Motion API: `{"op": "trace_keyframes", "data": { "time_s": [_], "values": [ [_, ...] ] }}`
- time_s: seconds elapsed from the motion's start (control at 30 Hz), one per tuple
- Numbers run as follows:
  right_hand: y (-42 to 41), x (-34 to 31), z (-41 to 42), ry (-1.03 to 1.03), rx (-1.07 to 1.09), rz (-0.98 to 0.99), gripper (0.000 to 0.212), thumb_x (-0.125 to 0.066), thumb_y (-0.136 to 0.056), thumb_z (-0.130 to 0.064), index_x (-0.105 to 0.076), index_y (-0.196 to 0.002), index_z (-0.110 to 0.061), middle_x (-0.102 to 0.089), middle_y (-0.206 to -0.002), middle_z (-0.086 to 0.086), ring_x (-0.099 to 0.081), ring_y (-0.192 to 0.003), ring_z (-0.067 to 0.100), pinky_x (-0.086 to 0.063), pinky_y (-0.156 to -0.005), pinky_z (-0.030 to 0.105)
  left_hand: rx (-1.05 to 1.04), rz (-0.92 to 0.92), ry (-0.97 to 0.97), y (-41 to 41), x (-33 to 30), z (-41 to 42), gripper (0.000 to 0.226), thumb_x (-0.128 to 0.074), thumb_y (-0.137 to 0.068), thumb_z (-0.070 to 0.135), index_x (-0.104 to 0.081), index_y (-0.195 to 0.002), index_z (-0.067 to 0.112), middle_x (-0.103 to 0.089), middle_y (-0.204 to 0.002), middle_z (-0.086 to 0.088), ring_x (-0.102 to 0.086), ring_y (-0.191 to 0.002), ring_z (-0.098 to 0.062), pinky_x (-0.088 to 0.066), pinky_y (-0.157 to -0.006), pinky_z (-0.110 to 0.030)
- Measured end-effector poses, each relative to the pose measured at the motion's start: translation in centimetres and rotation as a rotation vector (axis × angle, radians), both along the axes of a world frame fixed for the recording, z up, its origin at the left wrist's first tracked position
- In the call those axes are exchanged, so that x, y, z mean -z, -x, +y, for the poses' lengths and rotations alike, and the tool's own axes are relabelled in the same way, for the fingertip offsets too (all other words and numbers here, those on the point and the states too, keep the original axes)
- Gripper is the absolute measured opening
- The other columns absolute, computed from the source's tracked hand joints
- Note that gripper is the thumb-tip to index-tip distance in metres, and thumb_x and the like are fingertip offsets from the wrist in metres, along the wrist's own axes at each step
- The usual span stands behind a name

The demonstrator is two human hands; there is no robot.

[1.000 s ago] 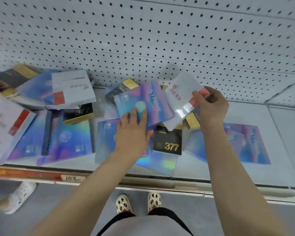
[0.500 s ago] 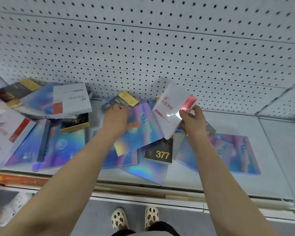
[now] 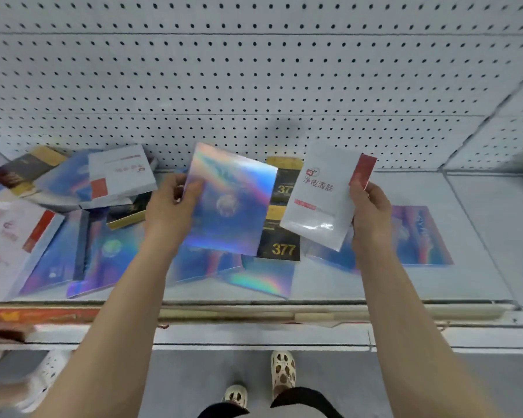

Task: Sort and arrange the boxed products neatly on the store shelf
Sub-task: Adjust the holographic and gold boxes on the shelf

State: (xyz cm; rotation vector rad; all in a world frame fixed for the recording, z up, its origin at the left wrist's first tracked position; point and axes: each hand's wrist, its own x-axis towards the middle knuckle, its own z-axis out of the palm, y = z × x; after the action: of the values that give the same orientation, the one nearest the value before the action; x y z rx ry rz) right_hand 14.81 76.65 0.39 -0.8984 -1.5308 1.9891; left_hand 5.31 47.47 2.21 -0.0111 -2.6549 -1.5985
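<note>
My left hand (image 3: 169, 211) grips a flat holographic blue box (image 3: 231, 203) by its left edge and holds it tilted above the shelf. My right hand (image 3: 370, 212) holds a white box with a red corner and red lettering (image 3: 323, 197) by its right edge, also lifted off the shelf. Between and below the two lie black-and-gold boxes marked 377 (image 3: 281, 247). More holographic boxes (image 3: 420, 235) lie flat on the white shelf (image 3: 471, 267).
A jumbled heap of white, holographic and black-gold boxes (image 3: 120, 176) covers the shelf's left part. White pegboard (image 3: 254, 86) forms the back wall. The shelf's front rail (image 3: 254, 312) runs below. Someone's white shoe (image 3: 47, 378) shows at lower left.
My left hand has picked the holographic box up off the pile and raised it. My right hand has lifted the white box a little higher and to the right.
</note>
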Motion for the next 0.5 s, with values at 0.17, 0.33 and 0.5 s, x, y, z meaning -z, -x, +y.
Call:
{"op": "trace_keyframes", "data": {
  "time_s": [0.17, 0.33, 0.5],
  "values": [
    [-6.3, 0.0, -1.2, -0.009, 0.163, -0.026, 0.008, -0.063, -0.094, -0.027, -0.063, -0.091, -0.020, -0.073, -0.076, -0.011, -0.069, -0.067, 0.005, -0.054, -0.061, 0.023, 0.032, -0.159, -0.268, -3.8, 1.5, 1.7, 0.025, -0.057, -0.093, 0.042, -0.058, -0.070, 0.032, -0.047, -0.050, 0.015, -0.039, -0.050, -0.007, -0.033, -0.053, -0.028],
    [-14.2, 0.2, -2.8, -0.059, 0.331, -0.115, 0.009, -0.060, -0.094, -0.027, -0.063, -0.086, -0.024, -0.069, -0.074, -0.010, -0.065, -0.061, 0.004, -0.049, -0.051, 0.019, 0.187, -0.203, -0.330, -7.9, 3.3, 3.7, 0.035, -0.053, -0.099, 0.027, -0.042, -0.066, 0.022, -0.037, -0.042, 0.014, -0.030, -0.038, 0.000, -0.025, -0.038, -0.018],
    [-21.7, 0.8, -2.4, -0.117, 0.494, -0.191, 0.006, -0.059, -0.087, -0.029, -0.062, -0.086, -0.024, -0.067, -0.068, -0.012, -0.062, -0.058, 0.005, -0.050, -0.055, 0.023, 0.284, -0.311, -0.354, -12.4, 4.3, 7.0, 0.027, -0.057, -0.097, 0.028, -0.053, -0.072, 0.020, -0.051, -0.067, 0.006, -0.044, -0.061, -0.011, -0.037, -0.057, -0.029]
  ]
}}
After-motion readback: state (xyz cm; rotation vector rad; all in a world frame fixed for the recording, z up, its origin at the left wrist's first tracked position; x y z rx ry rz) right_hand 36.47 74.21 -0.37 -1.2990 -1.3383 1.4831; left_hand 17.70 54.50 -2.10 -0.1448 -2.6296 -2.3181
